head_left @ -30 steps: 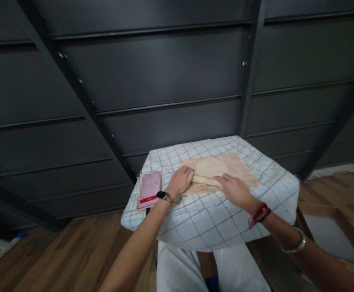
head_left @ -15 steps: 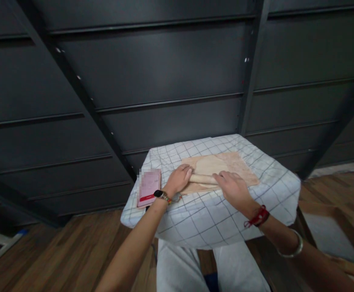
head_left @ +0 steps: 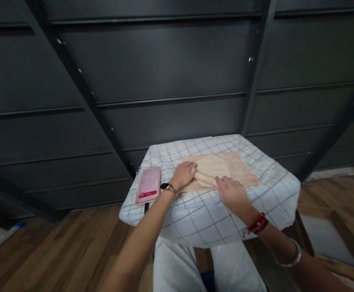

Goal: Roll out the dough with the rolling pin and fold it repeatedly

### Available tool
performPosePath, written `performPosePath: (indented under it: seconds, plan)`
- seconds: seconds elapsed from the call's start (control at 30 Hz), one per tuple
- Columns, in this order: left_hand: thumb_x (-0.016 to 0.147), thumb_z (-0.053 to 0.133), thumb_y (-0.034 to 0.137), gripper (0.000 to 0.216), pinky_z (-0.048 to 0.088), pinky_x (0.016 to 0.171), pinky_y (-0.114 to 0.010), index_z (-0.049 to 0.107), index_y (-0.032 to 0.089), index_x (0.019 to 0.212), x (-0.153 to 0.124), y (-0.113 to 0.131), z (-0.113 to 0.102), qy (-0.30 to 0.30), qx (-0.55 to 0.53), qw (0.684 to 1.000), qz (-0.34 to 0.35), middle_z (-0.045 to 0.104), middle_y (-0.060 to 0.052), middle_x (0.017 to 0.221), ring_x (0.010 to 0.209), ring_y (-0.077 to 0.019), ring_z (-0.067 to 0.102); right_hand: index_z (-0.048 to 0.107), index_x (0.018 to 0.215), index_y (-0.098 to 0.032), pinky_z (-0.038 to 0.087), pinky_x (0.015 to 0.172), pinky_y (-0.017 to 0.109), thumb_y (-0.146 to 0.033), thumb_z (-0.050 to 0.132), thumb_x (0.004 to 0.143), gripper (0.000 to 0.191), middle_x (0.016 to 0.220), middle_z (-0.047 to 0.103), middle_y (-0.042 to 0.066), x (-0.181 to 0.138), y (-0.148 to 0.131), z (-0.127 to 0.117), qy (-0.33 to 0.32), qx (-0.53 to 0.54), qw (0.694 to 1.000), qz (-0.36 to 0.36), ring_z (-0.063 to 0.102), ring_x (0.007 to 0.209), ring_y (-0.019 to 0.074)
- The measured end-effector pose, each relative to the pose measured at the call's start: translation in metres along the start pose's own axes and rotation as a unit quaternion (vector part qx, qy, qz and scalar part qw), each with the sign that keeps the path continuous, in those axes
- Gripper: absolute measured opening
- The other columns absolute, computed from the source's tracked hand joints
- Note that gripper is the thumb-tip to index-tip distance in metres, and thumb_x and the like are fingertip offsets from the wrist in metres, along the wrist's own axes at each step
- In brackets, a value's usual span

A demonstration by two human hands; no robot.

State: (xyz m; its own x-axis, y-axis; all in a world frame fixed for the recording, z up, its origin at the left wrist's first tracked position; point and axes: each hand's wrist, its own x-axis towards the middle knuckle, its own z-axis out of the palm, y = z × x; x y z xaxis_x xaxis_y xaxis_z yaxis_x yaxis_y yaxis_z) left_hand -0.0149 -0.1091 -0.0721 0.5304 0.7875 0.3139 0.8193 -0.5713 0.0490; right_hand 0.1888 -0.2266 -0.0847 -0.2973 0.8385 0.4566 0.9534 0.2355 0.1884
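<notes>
A pale wooden rolling pin (head_left: pixel 205 177) lies across a flat sheet of dough (head_left: pixel 213 165) on a light brown board (head_left: pixel 244 170). My left hand (head_left: pixel 183 174) lies palm down on the pin's left end, fingers stretched over it. My right hand (head_left: pixel 231 190) presses on the pin's right end, fingers extended. The board rests on a white checked cloth (head_left: pixel 210 219) covering a small table.
A pink booklet with a red stripe (head_left: pixel 148 185) lies on the cloth at the left. A dark metal panelled wall (head_left: pixel 165 81) stands right behind the table. Wooden floor (head_left: pixel 58 251) surrounds it. My white-trousered knees (head_left: pixel 177 267) are under the front edge.
Both hands have rolled the pin a little farther away over the dough, the left end leading so the pin now lies slanted.
</notes>
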Motion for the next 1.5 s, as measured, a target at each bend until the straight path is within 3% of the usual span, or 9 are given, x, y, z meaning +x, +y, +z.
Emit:
performPosePath:
  seconds: [0.27,0.5,0.63,0.83,1.03,1.23,1.5]
  plan:
    - [0.094,0.027,0.022,0.037,0.041,0.091,-0.034,0.063,0.018,0.102,-0.02,0.001,-0.001,0.019,-0.014,1.0,-0.006,0.066,-0.007,0.106,0.102,-0.0199,0.058,0.053,0.115,-0.016,0.038,0.063,0.033,-0.009,0.047,0.086,0.031,0.087,0.057,0.009,-0.021,-0.029,-0.002,0.025,-0.044,0.998,-0.031,0.053,0.075,0.0201]
    - [0.094,0.027,0.021,0.035,0.038,0.096,-0.036,0.061,0.017,0.103,-0.032,0.004,-0.003,0.033,-0.012,0.999,-0.016,0.064,-0.008,0.107,0.104,-0.0198,0.055,0.053,0.116,-0.018,0.041,0.068,0.033,-0.007,0.047,0.085,0.033,0.104,0.059,0.011,-0.032,-0.049,-0.011,0.029,-0.03,0.998,-0.04,0.054,0.082,0.0206]
    - [0.096,0.024,0.023,0.038,0.036,0.1,-0.037,0.06,0.015,0.108,-0.032,0.006,-0.001,0.047,-0.014,0.999,-0.02,0.063,-0.009,0.112,0.111,-0.0203,0.052,0.054,0.116,-0.02,0.041,0.064,0.029,-0.008,0.047,0.087,0.033,0.098,0.06,0.007,-0.025,-0.038,-0.019,0.006,0.002,0.999,-0.041,0.055,0.078,0.018]
    - [0.098,0.02,0.027,0.045,0.03,0.106,-0.035,0.06,0.012,0.111,-0.013,0.01,-0.01,0.058,-0.006,0.998,-0.008,0.058,-0.011,0.123,0.121,-0.0204,0.047,0.049,0.126,-0.022,0.04,0.066,0.03,-0.009,0.042,0.089,0.04,0.101,0.058,0.006,0.001,0.003,-0.032,0.011,-0.006,0.999,-0.041,0.055,0.077,0.0168]
    - [0.099,0.022,0.028,0.043,0.037,0.099,-0.034,0.062,0.012,0.1,0.009,0.011,-0.006,0.022,-0.007,1.0,0.005,0.063,-0.012,0.111,0.109,-0.0199,0.054,0.053,0.121,-0.019,0.041,0.067,0.027,-0.011,0.043,0.09,0.033,0.101,0.057,0.006,0.016,0.026,-0.02,-0.035,0.032,0.997,-0.062,0.055,0.081,0.016]
    - [0.098,0.024,0.024,0.038,0.038,0.097,-0.036,0.06,0.015,0.107,0.012,0.013,0.007,0.019,0.006,1.0,-0.003,0.063,-0.008,0.112,0.108,-0.0199,0.054,0.056,0.12,-0.017,0.04,0.068,0.029,-0.013,0.045,0.091,0.031,0.097,0.059,0.007,0.004,0.013,0.005,0.003,0.013,0.999,-0.03,0.053,0.082,0.0178]
    - [0.096,0.026,0.023,0.038,0.032,0.104,-0.038,0.059,0.014,0.113,-0.004,0.012,0.009,0.054,0.012,0.998,0.003,0.061,-0.009,0.117,0.113,-0.0205,0.05,0.057,0.12,-0.015,0.039,0.072,0.035,-0.01,0.048,0.087,0.035,0.107,0.059,0.011,-0.02,-0.022,0.008,0.062,-0.058,0.996,-0.031,0.05,0.082,0.0215]
